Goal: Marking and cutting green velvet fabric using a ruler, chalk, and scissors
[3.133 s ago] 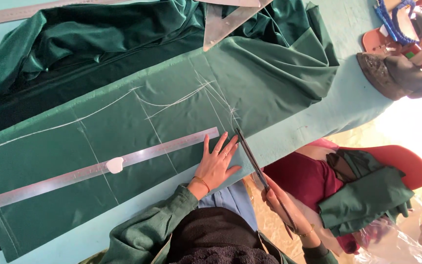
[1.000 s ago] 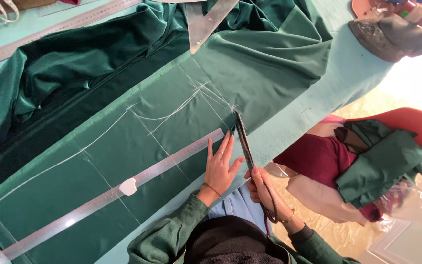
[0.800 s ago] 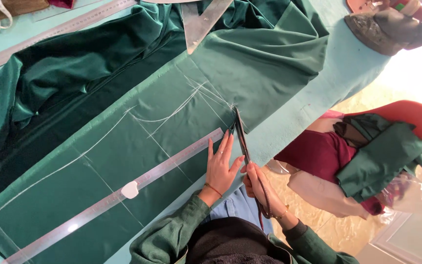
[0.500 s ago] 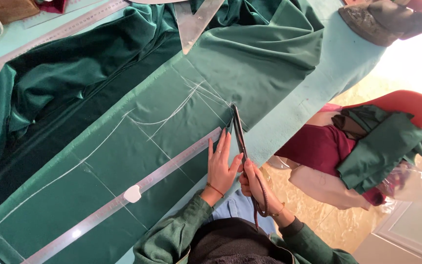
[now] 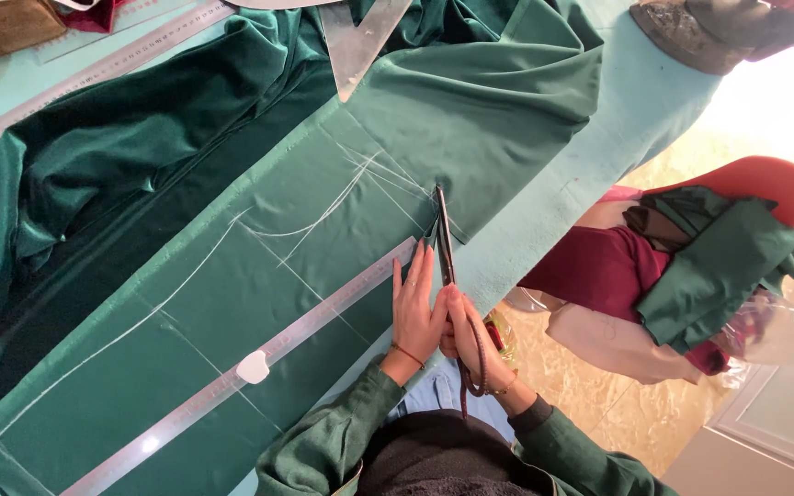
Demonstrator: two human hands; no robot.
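Note:
Green fabric (image 5: 305, 220) marked with white chalk lines lies spread on a light blue table (image 5: 599, 156). My left hand (image 5: 415, 308) rests flat on the fabric's near edge, fingers together, beside the end of a long metal ruler (image 5: 259, 354). My right hand (image 5: 470, 340) grips the handles of long dark scissors (image 5: 441, 230). The blades reach into the fabric edge along a chalk line. A small white piece of chalk (image 5: 253, 366) sits on the ruler.
Dark green velvet (image 5: 112, 165) is bunched at the far side. A clear set square (image 5: 360, 37) and a second long ruler (image 5: 94, 78) lie beyond it. A red chair (image 5: 755, 179) heaped with green and maroon cloth stands right of the table.
My right hand has brought the scissors from beside the table onto the fabric edge, blades now along the chalk line. My left hand stays flat on the cloth, fingers drawn closer together.

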